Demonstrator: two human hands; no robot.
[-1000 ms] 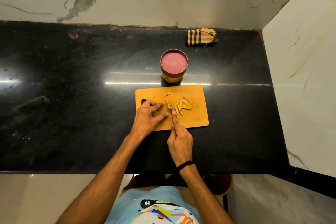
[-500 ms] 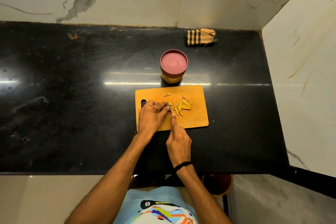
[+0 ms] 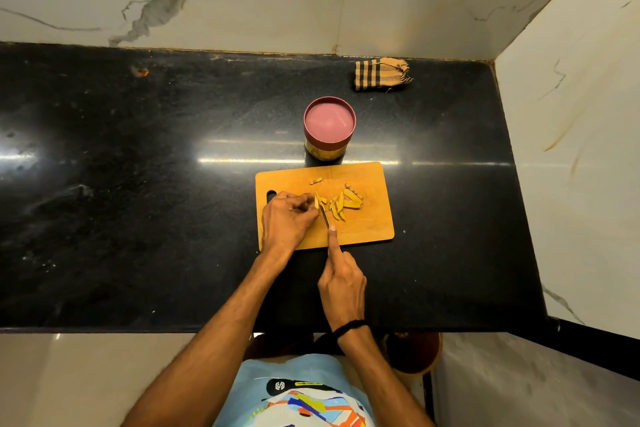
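A small wooden cutting board (image 3: 374,225) lies on the black countertop (image 3: 138,204). Several yellow-orange slices (image 3: 346,203) are scattered on its middle, with a tiny bit (image 3: 316,180) lying apart near the far edge. My left hand (image 3: 285,222) rests on the board's left part, its curled fingers pinching a thin yellow piece (image 3: 317,200). My right hand (image 3: 341,281) grips a small knife (image 3: 324,217), index finger stretched along the blade's back. The blade tip meets the pinched piece.
A jar with a dark red lid (image 3: 329,123) stands just behind the board. A folded striped cloth (image 3: 381,74) lies near the back wall. Marble walls close the back and the right side. A brown stool (image 3: 414,352) shows below the counter's front edge.
My left hand's fingers have curled in from a spread pose to pinch the yellow piece. The right hand with the knife has shifted slightly, bringing the blade against that piece.
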